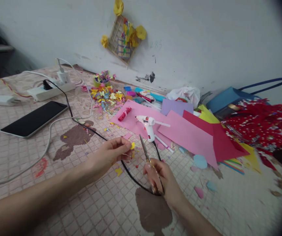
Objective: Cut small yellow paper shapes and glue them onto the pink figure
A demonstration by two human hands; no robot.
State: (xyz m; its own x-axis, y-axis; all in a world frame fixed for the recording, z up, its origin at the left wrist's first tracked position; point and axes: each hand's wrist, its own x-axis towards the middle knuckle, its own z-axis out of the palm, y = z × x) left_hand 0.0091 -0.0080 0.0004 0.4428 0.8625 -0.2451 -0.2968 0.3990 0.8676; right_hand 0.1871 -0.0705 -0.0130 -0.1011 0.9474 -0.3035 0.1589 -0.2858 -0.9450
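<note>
Between the fingertips of my left hand (117,149) is a small piece of yellow paper (132,146), pinched over the table. My right hand (161,175) grips a pair of scissors (145,150) by the handles, blades pointing up and away from me and looking closed. The scissor tips stand a little to the right of the yellow paper, apart from it. Just beyond the scissors, a white glue gun (147,124) with a glue stick in its back lies on pink paper (187,131). A yellow scrap (118,171) rests on the tablecloth below my left hand.
A black cord (131,177) runs beneath both hands. At left lie a phone (35,119) and a power strip (51,91). Cut paper pieces (108,95) are heaped at the back. Red tinsel-like strands (263,124) and a blue bag (229,98) are at right, against the wall.
</note>
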